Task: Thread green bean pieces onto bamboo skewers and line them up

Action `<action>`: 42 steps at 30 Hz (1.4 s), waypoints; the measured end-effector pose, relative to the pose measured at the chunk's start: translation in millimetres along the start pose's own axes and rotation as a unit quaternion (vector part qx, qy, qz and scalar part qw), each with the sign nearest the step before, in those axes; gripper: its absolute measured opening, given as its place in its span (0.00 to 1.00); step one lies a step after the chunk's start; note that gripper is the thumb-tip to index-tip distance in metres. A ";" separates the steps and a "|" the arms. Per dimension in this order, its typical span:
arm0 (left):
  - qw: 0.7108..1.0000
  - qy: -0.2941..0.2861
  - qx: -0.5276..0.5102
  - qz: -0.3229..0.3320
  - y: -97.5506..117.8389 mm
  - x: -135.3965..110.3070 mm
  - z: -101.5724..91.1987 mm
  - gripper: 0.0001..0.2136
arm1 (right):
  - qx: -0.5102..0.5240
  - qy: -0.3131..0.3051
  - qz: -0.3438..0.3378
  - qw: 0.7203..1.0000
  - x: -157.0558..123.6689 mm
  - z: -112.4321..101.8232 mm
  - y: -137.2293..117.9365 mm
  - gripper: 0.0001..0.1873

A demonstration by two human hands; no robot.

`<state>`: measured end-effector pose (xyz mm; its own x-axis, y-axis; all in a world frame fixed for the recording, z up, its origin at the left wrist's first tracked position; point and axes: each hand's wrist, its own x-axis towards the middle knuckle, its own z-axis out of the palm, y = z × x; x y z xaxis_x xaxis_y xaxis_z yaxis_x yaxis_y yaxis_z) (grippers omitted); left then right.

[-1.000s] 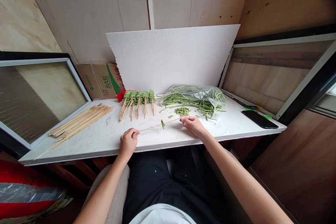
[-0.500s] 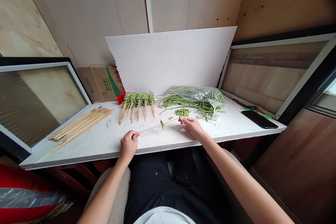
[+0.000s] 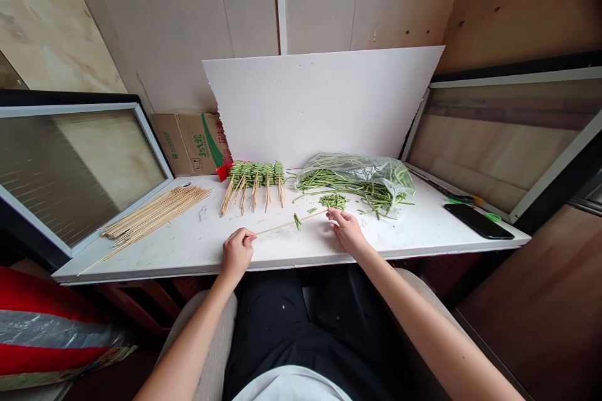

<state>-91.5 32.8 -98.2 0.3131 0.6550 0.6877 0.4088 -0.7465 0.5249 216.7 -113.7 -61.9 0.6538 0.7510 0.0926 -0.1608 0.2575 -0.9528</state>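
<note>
My left hand (image 3: 238,253) is closed in a pinch around one end of a thin bamboo skewer (image 3: 275,227). The skewer slants up to the right over the white tabletop, and its other end meets the closed fingertips of my right hand (image 3: 347,229). Whether those fingertips also hold a bean piece is too small to tell. Short cut green bean pieces (image 3: 297,221) sit crosswise on the skewer between the hands. Just beyond my right hand lies a small pile of cut bean pieces (image 3: 333,201), with a loose piece or two beside it.
Loose bamboo skewers (image 3: 157,216) lie at the left. Filled bean skewers (image 3: 256,174) are stacked at the back, near a cardboard box (image 3: 188,144). Long green beans spill from a clear plastic bag (image 3: 371,169). A black phone (image 3: 478,221) rests at the right; a white board (image 3: 324,106) stands behind.
The whole view has shifted slightly, so everything appears a little farther right. Both hands keep their hold at the skewer's ends, and the bean pieces on it stay at about the same spot.
</note>
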 end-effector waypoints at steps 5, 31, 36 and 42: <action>1.000 0.000 0.004 0.003 0.7 -0.5 -1.0 0.09 | 0.003 0.006 0.012 1.000 -4.7 4.4 -2.2 0.23; 1.000 -0.018 -0.002 0.001 1.6 0.2 -3.0 0.09 | 0.028 0.015 -0.001 1.000 -6.1 10.4 7.4 0.23; 1.000 -0.020 -0.012 -0.001 0.5 -0.5 -2.6 0.10 | 0.023 0.011 -0.007 1.000 -8.2 11.0 4.1 0.22; 1.000 -0.018 -0.014 -0.009 -2.6 -0.6 -1.5 0.09 | 0.020 0.015 -0.016 1.000 -9.8 13.0 3.5 0.22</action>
<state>-94.1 34.2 -99.2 0.3371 0.6714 0.6599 0.3898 -0.7376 0.5513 200.1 -112.2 -62.4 0.6803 0.7240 0.1139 -0.1679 0.3052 -0.9374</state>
